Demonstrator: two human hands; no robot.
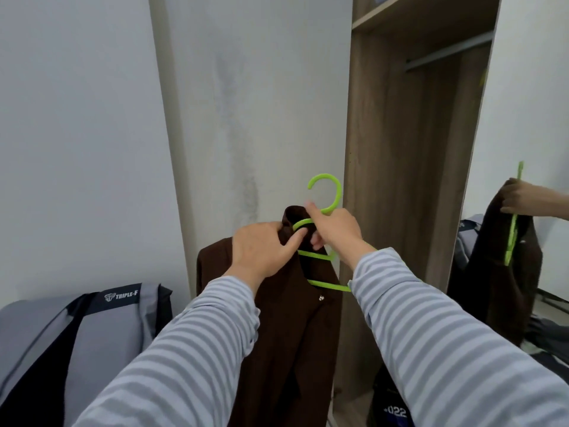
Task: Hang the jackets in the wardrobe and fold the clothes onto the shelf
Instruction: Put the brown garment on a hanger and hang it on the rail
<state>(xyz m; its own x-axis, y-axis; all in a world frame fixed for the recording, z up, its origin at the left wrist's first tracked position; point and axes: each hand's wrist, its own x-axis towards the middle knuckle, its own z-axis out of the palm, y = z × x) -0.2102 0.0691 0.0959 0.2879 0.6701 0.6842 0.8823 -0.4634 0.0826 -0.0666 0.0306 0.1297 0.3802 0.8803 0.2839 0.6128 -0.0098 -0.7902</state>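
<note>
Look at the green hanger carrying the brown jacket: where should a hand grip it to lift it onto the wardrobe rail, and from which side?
Grip the green hanger at its neck, just under the hook, coming from below and the person's side. That probably keeps the open hook free to go over the rail while the brown jacket hangs straight below. The right hand is already there.

Grey-and-black "TRIPLE-F" bag (77, 328) at lower left, against white wall (77, 134).

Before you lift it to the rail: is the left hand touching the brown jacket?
Touching. The head view shows the left hand pinching the brown jacket's collar beside the green hanger.
</note>
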